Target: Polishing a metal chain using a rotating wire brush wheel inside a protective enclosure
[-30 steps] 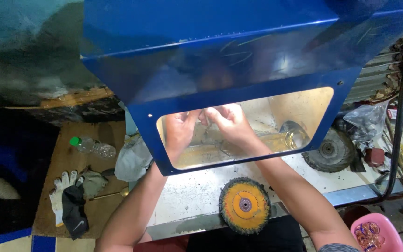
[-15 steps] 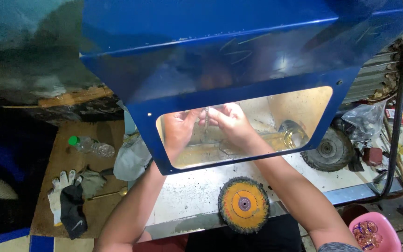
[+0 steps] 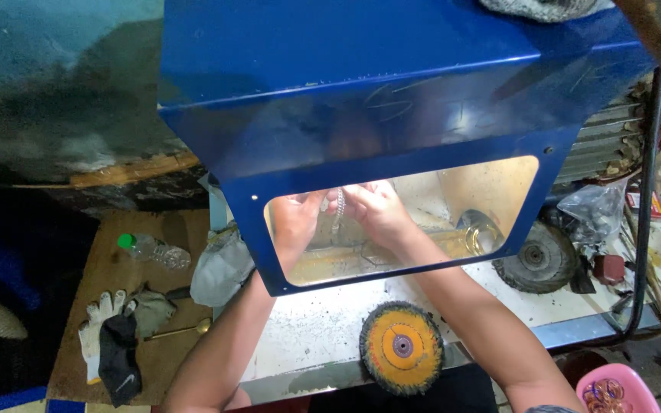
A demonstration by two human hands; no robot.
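Head view, metal chain (image 3: 337, 210) pinched between left hand (image 3: 297, 223), right hand (image 3: 376, 210)

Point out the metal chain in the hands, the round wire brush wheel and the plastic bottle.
metal chain (image 3: 337, 211), head view, middle links.
wire brush wheel (image 3: 401, 347), head view, orange hub.
plastic bottle (image 3: 154, 250), head view, clear body.

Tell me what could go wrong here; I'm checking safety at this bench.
Both bare hands, left hand and right hand, hold a metal chain inside the blue hood, while the gloves lie unused; fingers could get hurt. The loose wire brush wheel sits at the bench edge and might fall.
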